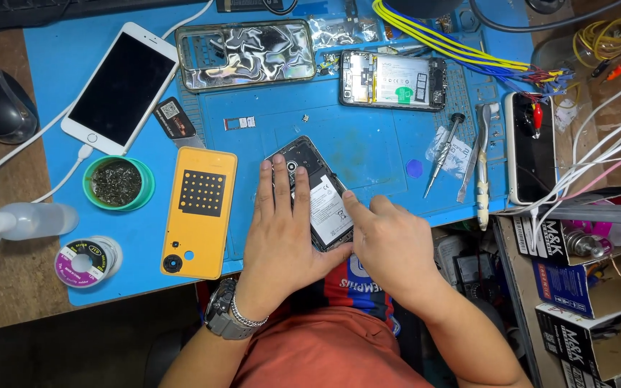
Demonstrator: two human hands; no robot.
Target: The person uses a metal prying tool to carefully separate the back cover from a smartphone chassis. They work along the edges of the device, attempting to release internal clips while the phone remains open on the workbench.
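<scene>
Blue mat point(368, 144) over a cluttered bench point(8, 287). At nine o'clock: white phone point(120, 88), dish of screws point(117, 183), yellow back cover point(199, 213), already off. Left hand point(282, 237) lay flat, fingers point(280, 188) spread, on the opened black phone point(321, 201) at centre. Right hand point(389, 244) touched its right edge with one fingertip, other fingers curled. Battery and board exposed; nothing refitted. Lower end of the phone hidden under the palms; screwdriver point(443, 154) unused at three o'clock.
</scene>
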